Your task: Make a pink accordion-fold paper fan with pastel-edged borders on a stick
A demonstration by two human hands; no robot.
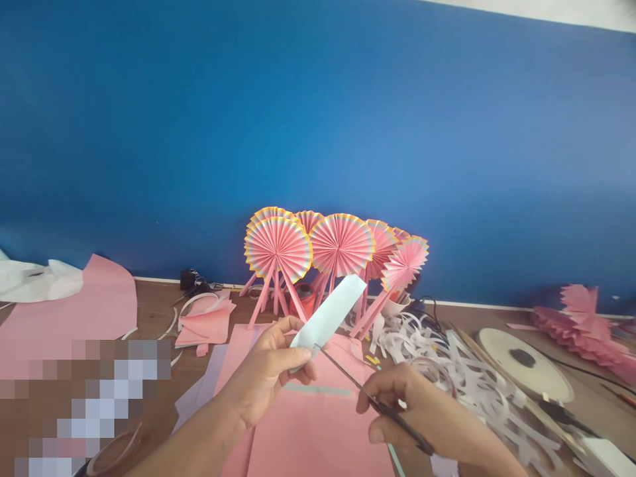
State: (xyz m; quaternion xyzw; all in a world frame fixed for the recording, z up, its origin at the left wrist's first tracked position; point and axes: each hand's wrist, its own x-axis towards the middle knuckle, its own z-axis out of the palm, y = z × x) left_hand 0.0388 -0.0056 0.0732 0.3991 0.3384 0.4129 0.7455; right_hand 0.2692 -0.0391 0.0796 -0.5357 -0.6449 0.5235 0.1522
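My left hand (278,358) pinches the lower end of a pale blue paper strip (334,311), which slants up and to the right. In my right hand (415,397) is a pair of scissors (348,376) with dark handles. The tips of the blades reach the strip's lower end, close to my left fingers; whether they touch the paper I cannot tell. Pink paper sheets (313,437) lie beneath both hands, with a thin pale blue strip (318,389) across them.
Several pleated pink paper fans (278,250) stand against the blue wall (318,119). White paper shreds (477,371) heap at the right, beside a round cream disc (541,371). Folded pink paper (586,331) lies far right; pink pieces (206,321) lie left.
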